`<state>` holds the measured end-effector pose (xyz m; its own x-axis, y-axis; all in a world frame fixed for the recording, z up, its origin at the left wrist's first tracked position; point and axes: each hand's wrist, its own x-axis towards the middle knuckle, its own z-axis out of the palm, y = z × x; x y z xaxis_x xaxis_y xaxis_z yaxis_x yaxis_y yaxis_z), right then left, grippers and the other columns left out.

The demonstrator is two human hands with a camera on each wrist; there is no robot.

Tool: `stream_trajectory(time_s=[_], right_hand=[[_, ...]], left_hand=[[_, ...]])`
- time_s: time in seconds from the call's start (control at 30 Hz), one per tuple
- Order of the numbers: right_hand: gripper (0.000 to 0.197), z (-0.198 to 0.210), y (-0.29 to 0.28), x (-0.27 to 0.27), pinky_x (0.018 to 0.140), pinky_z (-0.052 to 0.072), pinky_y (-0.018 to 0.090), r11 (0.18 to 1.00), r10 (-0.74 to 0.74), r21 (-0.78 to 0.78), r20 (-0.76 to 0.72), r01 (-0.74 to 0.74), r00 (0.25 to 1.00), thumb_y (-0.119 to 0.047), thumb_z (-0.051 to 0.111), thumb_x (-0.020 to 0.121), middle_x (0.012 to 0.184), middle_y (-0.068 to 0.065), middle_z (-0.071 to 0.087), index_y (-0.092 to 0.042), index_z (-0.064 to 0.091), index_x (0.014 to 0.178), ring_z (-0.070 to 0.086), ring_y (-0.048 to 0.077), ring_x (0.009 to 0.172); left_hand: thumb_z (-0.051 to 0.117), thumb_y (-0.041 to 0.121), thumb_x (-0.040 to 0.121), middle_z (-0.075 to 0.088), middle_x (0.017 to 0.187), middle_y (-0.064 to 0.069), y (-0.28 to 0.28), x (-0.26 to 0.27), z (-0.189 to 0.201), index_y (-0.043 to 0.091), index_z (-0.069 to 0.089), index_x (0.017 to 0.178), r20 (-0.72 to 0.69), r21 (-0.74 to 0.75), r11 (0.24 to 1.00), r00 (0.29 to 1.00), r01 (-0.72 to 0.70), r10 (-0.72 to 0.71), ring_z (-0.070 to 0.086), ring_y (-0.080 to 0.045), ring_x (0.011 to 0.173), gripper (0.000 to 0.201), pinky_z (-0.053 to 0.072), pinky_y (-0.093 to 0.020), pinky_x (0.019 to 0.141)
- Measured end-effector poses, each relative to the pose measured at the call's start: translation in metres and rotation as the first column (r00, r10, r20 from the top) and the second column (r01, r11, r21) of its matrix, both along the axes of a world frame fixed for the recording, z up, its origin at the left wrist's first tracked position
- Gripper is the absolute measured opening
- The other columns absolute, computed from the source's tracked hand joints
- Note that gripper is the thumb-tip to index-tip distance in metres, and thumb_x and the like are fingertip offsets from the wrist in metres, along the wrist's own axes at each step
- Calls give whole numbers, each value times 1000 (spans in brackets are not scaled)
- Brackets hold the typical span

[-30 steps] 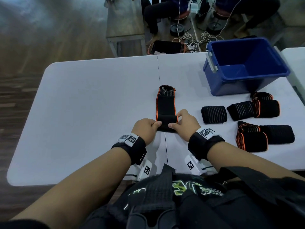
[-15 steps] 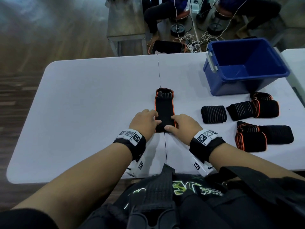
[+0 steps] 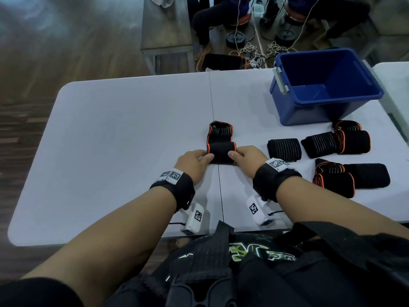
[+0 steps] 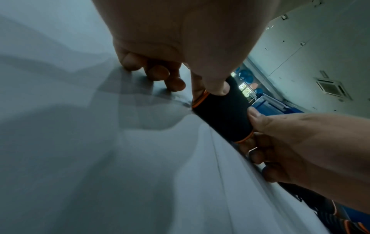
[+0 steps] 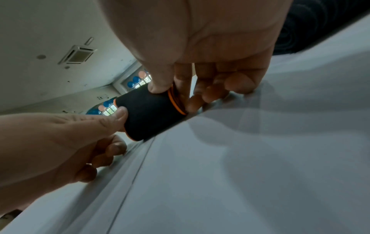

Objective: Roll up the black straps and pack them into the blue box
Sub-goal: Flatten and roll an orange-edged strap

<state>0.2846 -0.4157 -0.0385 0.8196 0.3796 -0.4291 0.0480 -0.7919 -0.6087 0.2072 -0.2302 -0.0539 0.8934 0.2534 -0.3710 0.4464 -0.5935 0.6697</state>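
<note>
A black strap with orange edging (image 3: 220,142) lies on the white table (image 3: 124,138) in front of me, its near part wound into a thick roll (image 4: 222,109) (image 5: 148,114). My left hand (image 3: 195,161) pinches the roll's left end between thumb and fingers. My right hand (image 3: 246,157) pinches its right end the same way. A short flat tail of the strap still reaches away from me. The blue box (image 3: 325,85) stands at the far right of the table, and its inside looks bare.
Several rolled black straps (image 3: 284,150) (image 3: 352,140) (image 3: 352,178) lie on the table right of my hands, below the box. A second white table (image 3: 396,85) adjoins at the right. Beyond the far edge are a bench, cables and seated people.
The roll has grown thicker and moved away from me along the strap, so the flat tail is shorter. Both hands went forward with it and now pinch its ends.
</note>
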Motion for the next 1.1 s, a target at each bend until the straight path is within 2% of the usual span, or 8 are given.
stream_trajectory(time_s=[0.07,0.17,0.27,0.43,0.67,0.8,0.93,1.1], right_hand=[[45,0,3,0,60,36,31,998,0,-63,-8,0,1000,-41,44,102,66,1,56,-19,53,64,54,24,67],[51,1,8,0,67,39,32,989,-2,-148,-21,-1,1000,-45,40,103,72,9,63,-14,56,66,58,28,71],[46,4,9,-3,68,44,33,986,-73,-147,32,77,997,-45,49,99,77,11,66,-9,64,74,61,30,75],[35,2,13,-10,94,50,34,980,-200,29,82,198,976,-33,58,96,114,6,68,-15,61,125,63,24,104],[29,8,14,-19,84,56,49,998,-46,52,63,43,997,-19,52,92,109,9,57,-15,61,120,64,31,89],[33,9,14,-27,91,45,32,998,-62,15,94,61,994,-11,53,95,117,14,58,-10,61,127,58,32,106],[42,11,7,-36,103,44,34,984,-177,42,63,174,982,-13,61,90,124,9,65,-17,62,132,60,27,113],[50,5,-26,-56,93,56,45,928,-344,131,-52,348,938,-24,64,73,111,0,73,-23,69,123,68,22,94]], left_hand=[[46,51,100,63,76,3,-4,2,1,26,60,76,-39,51,999,999,4,-3,62,-25,83,38,44,-33,71],[39,47,104,54,67,1,-11,3,5,22,48,65,-93,97,995,996,15,-6,57,-28,77,47,38,-33,67],[43,44,104,59,74,-1,-14,4,10,20,55,74,-103,129,992,995,19,-6,60,-27,82,41,39,-32,70],[60,29,97,70,116,-3,-17,6,17,19,60,133,94,25,990,987,-136,133,62,-20,110,37,43,-27,93],[48,18,102,74,106,-6,-9,7,14,19,72,116,152,-8,996,985,-85,85,64,-25,103,29,44,-26,85],[60,19,96,77,102,-4,-2,2,14,21,77,109,153,-48,993,982,-105,111,67,-23,101,22,51,-35,95],[72,19,88,76,100,0,7,2,11,18,74,111,101,-103,993,992,-64,75,69,-16,102,24,51,-31,100],[77,20,83,76,87,1,-7,1,4,22,74,94,64,-150,980,990,130,-122,72,-15,90,12,56,-35,93]])
